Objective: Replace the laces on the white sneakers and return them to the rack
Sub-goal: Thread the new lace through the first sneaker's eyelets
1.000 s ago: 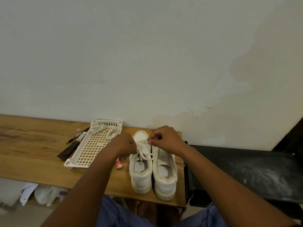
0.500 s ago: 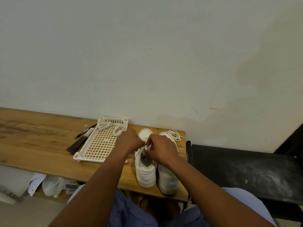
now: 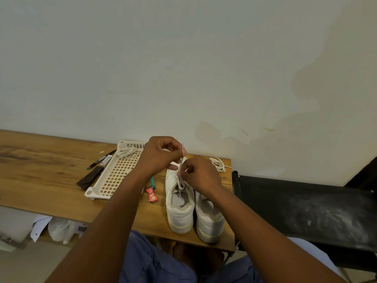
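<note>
- Two sneakers stand side by side at lower centre of the frame on the table (image 3: 40, 170), heels toward us, toes toward the wall; we work on the left sneaker (image 3: 178, 203), which touches the right sneaker (image 3: 209, 217).
- Our left hand (image 3: 161, 156) pinches the lace (image 3: 181, 160) between thumb and fingers, just above the toe.
- Our right hand (image 3: 201, 176) curls round the same lace lower down, at the eyelets; both hands are clamped on it and nearly touching.
- From the eyelets the lace runs taut up and slightly right in the frame, roughly along the shoe's long axis.
- For the coming pull, the left hand is the farther and higher one, the right the nearer to the shoe.
- We cannot quite tell which eyelet the lace leaves, as the right hand hides it.
- Spare laces lie in the tray (image 3: 95, 190) at centre left, and a loose lace (image 3: 218, 164) right of the toes.
</note>
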Demonstrator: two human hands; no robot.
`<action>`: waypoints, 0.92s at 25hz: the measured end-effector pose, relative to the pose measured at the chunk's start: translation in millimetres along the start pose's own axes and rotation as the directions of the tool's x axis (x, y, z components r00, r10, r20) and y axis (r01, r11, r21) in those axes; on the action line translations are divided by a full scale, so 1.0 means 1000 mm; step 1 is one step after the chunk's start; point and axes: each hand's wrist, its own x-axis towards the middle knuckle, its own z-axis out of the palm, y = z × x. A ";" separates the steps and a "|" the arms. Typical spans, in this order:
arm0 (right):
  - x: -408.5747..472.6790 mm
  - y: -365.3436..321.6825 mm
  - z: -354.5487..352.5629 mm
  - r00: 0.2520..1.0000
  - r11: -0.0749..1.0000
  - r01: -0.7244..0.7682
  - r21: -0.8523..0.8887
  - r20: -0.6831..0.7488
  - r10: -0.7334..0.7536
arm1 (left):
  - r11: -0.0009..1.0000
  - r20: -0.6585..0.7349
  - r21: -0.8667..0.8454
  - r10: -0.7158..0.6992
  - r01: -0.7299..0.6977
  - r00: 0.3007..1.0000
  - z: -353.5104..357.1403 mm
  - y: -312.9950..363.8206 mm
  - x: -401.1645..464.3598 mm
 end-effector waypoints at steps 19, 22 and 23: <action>0.031 0.001 -0.022 0.997 0.995 0.059 0.080 0.042 -0.063 | 0.826 0.295 0.551 -0.327 0.120 0.898 0.002 -0.036 0.024; 0.027 0.008 -0.023 0.989 0.997 0.052 -0.058 0.144 -0.043 | 0.850 0.315 0.510 -0.332 0.137 0.889 -0.003 -0.035 0.026; 0.027 0.011 -0.023 0.982 0.996 0.060 -0.068 0.182 -0.046 | 0.860 0.317 0.488 -0.333 0.149 0.888 -0.004 -0.035 0.027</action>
